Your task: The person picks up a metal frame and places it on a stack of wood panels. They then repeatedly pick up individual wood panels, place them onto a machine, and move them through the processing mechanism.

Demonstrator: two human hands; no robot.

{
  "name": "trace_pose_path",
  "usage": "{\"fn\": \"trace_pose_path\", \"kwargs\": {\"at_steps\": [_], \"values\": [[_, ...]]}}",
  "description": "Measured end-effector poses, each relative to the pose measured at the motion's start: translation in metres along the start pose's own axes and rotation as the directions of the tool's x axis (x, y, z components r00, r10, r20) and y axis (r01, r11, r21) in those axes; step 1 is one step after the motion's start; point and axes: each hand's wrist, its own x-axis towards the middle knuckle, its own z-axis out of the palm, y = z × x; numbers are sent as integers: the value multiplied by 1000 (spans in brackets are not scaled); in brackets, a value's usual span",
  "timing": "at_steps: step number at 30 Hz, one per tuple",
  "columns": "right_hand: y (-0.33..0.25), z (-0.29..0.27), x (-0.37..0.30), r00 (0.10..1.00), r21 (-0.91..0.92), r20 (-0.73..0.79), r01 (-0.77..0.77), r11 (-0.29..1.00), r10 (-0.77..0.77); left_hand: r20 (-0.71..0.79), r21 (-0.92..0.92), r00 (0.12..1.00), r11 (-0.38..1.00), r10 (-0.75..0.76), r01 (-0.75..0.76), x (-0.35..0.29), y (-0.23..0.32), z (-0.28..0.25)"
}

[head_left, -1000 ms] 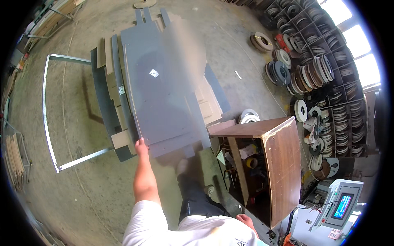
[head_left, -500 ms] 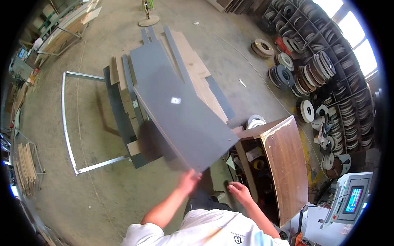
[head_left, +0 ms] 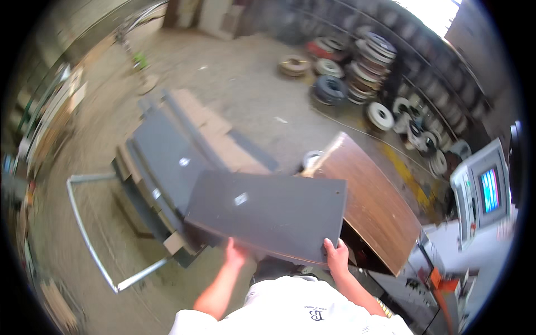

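Observation:
Between my hands is a dark grey rectangular panel (head_left: 285, 215) with a small white label, held level in front of my body. My left hand (head_left: 235, 255) grips its near edge toward the left, fingers partly hidden beneath. At the near right corner, my right hand (head_left: 336, 257) is closed on the panel with the thumb on top. Behind its left end lies a stack of grey and tan boards, whose top grey board (head_left: 167, 139) carries another white label. The held panel's right end overlaps the view of a brown wooden cabinet (head_left: 371, 204).
A metal frame (head_left: 89, 245) extends at floor level left of the stack. Rolls of edge banding (head_left: 329, 89) stand at the far right by a rack. To my right is a machine with a control screen (head_left: 489, 190). Yellow floor marking (head_left: 405, 173) runs behind the cabinet.
The panel has come off the stack toward me and turned crosswise. My right hand, empty before, now grips its right corner; my left hand has moved along the near edge. The view has swung right.

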Motion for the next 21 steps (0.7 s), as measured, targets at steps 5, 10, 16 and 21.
{"fn": "trace_pose_path", "kwargs": {"at_steps": [5,10,16,21], "values": [[12,-68,-21,994,-110,-69,74,991,-82,-42,191,995,976,-95,101,1,-28,12],[58,-169,-52,966,125,-243,117,985,-84,91,305,983,944,-160,126,-39,-85,75],[132,-258,-96,905,290,-422,70,954,62,269,616,921,785,-280,58,-67,-147,149],[214,-317,-120,810,418,-557,83,905,184,335,778,834,628,-438,17,-71,-227,173]]}}
